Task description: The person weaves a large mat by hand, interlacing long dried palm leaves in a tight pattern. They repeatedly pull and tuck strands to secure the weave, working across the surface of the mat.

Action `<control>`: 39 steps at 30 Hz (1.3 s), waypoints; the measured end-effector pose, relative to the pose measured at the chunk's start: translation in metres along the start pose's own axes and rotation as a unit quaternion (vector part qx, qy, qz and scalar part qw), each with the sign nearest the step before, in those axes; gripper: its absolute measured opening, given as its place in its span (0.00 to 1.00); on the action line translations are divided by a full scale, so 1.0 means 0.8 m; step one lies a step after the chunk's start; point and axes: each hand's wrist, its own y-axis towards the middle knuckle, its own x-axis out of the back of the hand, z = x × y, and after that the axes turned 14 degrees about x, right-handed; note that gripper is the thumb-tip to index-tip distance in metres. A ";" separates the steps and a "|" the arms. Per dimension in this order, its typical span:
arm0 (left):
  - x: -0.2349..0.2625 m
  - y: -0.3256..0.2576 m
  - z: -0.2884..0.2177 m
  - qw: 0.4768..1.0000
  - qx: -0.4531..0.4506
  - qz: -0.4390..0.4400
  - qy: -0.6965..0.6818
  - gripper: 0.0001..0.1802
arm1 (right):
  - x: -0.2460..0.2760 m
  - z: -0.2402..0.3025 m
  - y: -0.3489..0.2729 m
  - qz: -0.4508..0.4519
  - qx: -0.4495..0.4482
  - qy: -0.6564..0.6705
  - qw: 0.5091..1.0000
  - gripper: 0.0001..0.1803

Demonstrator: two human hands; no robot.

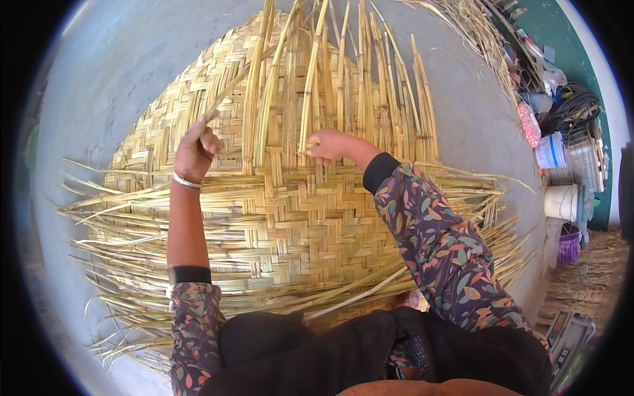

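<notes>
A large woven mat of pale yellow reed strips lies on the grey floor, with loose strip ends fanning out at its edges. My left hand is closed on a single reed strip that it lifts up from the mat's left part. My right hand pinches the lower end of an upright strip near the mat's middle. Several unwoven strips stand up past both hands toward the far edge.
A loose bundle of reeds lies at the far right. White buckets, a blue-white container, coiled black hose and other clutter line the right side by a green wall. Grey concrete floor surrounds the mat.
</notes>
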 end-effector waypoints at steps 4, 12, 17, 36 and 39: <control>-0.050 -0.026 -0.017 0.958 -0.104 -0.161 -0.214 0.20 | 0.006 -0.008 -0.003 0.002 0.000 0.043 0.999 0.16; 0.021 -0.057 -0.010 0.996 -0.078 -0.010 -0.042 0.18 | 0.002 -0.004 0.000 0.005 -0.011 0.013 1.000 0.16; 0.031 -0.088 -0.026 0.975 -0.150 0.121 -0.111 0.09 | 0.002 -0.010 -0.001 0.002 -0.002 0.036 0.999 0.17; 0.076 -0.100 -0.031 0.958 -0.193 -0.060 -0.204 0.10 | 0.002 -0.010 0.002 -0.007 0.011 -0.006 1.000 0.20; 0.091 -0.105 -0.027 0.971 -0.141 0.018 -0.192 0.13 | -0.001 -0.024 0.003 -0.020 0.025 -0.017 0.999 0.21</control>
